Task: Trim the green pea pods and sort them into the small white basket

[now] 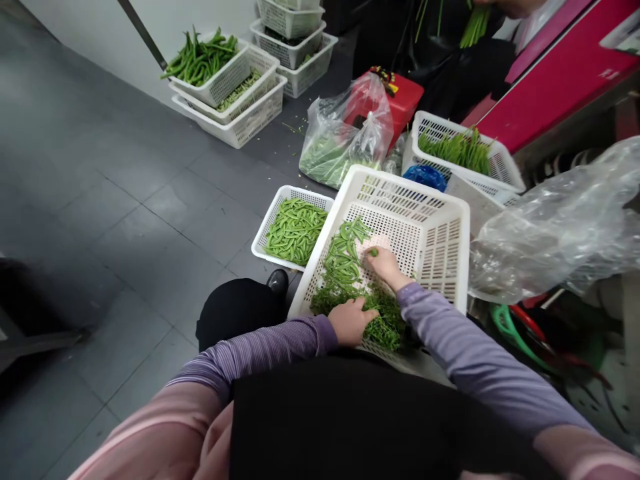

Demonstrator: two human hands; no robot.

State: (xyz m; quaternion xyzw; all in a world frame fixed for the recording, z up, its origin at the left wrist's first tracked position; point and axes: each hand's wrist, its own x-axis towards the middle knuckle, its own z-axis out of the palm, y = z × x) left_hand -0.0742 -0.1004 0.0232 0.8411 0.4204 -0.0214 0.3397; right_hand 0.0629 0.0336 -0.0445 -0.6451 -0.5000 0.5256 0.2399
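Observation:
A large white plastic basket point(345, 200) sits before me, tilted toward my lap. Inside, green pea pods point(343, 260) lie along its left side, and a heap of fine green trimmings point(387, 320) fills the near end. My left hand point(350, 321) rests on that heap, fingers apart and holding nothing I can see. Over the basket floor, my right hand point(384, 268) has its fingers closed, and a small green piece, apparently a pod, shows at them. Left of the basket stands a smaller white basket point(260, 240) full of pea pods point(296, 230).
Stacked white baskets point(240, 133) hold green peppers at the back left. A clear plastic bag point(345, 147) of greens and a red stool point(407, 100) stand ahead. Right are a basket of green stems point(420, 150) and a plastic sheet point(560, 227). Another person sits at the top.

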